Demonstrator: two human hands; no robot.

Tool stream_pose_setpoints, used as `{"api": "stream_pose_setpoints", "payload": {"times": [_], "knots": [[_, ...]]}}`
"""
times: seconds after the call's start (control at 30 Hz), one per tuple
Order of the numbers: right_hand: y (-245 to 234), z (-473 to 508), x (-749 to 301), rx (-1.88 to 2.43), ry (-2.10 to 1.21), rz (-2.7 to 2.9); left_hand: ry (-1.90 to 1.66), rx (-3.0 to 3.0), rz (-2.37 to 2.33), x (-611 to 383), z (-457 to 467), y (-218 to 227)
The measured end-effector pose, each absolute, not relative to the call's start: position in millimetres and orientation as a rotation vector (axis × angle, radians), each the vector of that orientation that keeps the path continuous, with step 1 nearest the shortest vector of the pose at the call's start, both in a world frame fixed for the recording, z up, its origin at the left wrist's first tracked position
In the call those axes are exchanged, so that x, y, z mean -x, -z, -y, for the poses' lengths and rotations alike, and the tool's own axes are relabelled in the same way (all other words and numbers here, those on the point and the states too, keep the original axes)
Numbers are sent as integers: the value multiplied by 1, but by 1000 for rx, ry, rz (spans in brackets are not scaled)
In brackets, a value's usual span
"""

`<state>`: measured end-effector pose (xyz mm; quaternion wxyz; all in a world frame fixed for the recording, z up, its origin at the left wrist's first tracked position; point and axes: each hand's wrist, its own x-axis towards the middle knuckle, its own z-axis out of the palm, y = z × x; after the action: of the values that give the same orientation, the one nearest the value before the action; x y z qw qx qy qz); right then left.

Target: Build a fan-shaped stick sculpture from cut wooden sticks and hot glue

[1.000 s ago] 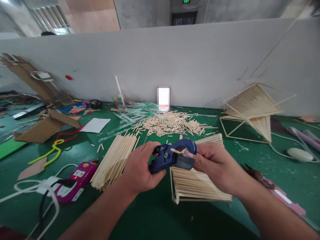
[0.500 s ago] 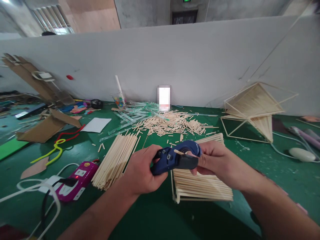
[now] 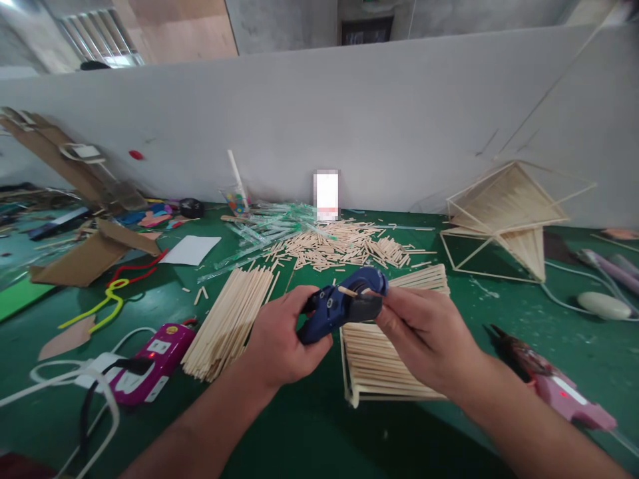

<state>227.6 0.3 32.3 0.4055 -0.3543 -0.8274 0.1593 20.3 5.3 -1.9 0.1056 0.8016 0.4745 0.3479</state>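
My left hand point(image 3: 289, 339) is wrapped round the handles of a blue pipe cutter point(image 3: 329, 309), held over the table. A thin wooden stick point(image 3: 347, 291) pokes out of the near side of the cutter's jaw. At the far side of the jaw, my right hand point(image 3: 424, 332) pinches with thumb and fingers; the stick appears to run into this pinch, though the fingers hide its end. Below the hands lies a slatted panel of wooden sticks point(image 3: 384, 362) with a frame along its edge. A bundle of long sticks point(image 3: 227, 322) lies left of the cutter.
Short cut sticks point(image 3: 344, 246) are heaped behind the hands, beside clear plastic wrappers point(image 3: 269, 229). A stick-built frame model point(image 3: 499, 233) stands right. A pink glue gun point(image 3: 564, 392) lies by my right forearm. A magenta power device point(image 3: 154, 362) with cables sits left. A grey partition point(image 3: 424, 126) rises behind.
The cutter has shifted slightly left and its jaw end has tilted upward. My right hand has drawn down and left, beside the jaw. The pink glue gun has come into view past my right forearm.
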Motion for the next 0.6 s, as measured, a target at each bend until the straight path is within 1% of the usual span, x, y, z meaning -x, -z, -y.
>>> {"api": "stream_pose_setpoints", "payload": {"times": [0.17, 0.43, 0.5, 0.6], "knots": [[-38, -4, -235, 881, -656, 2130, -1127, -2489, -1339, -19, -6, 3], [-44, -6, -241, 871, -1235, 2013, -1080, -2530, -1299, -20, -7, 1], [-45, -6, -242, 864, -1296, 1982, -1070, -2513, -1288, -20, -6, 1], [-45, -7, -242, 856, -1284, 1971, -1040, -2472, -1304, -22, -4, -2]]}}
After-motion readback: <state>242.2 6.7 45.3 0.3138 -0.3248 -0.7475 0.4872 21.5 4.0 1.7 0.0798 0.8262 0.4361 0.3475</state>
